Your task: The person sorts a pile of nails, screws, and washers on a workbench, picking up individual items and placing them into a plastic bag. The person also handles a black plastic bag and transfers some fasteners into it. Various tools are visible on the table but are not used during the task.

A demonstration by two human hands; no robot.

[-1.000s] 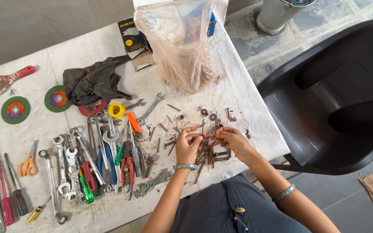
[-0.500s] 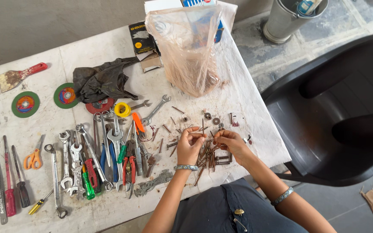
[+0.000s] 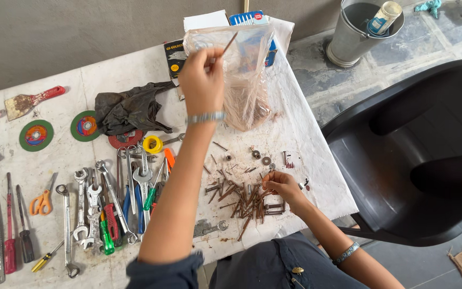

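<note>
My left hand [image 3: 203, 80] is raised above the table and pinches a rusty nail [image 3: 228, 45] at the mouth of a clear plastic bag [image 3: 247, 75] with rusty bits in its bottom. My right hand [image 3: 280, 184] rests low on a heap of rusty nails and screws [image 3: 241, 198] near the table's front edge, fingers closed on one of them. Loose washers [image 3: 260, 157] lie just beyond the heap. A bracelet sits on each wrist.
Spanners and pliers [image 3: 113, 198] lie in a cluster left of the nails, with scissors [image 3: 41, 202], screwdrivers [image 3: 14, 230], grinding discs [image 3: 60, 131], a black cloth [image 3: 126, 109] and yellow tape [image 3: 152, 144]. A black chair [image 3: 418, 155] stands right; a metal bucket [image 3: 362, 32] sits beyond.
My left hand has lifted from the nail heap up to the plastic bag, carrying a nail. My right hand stays on the heap. The view has shifted slightly.
</note>
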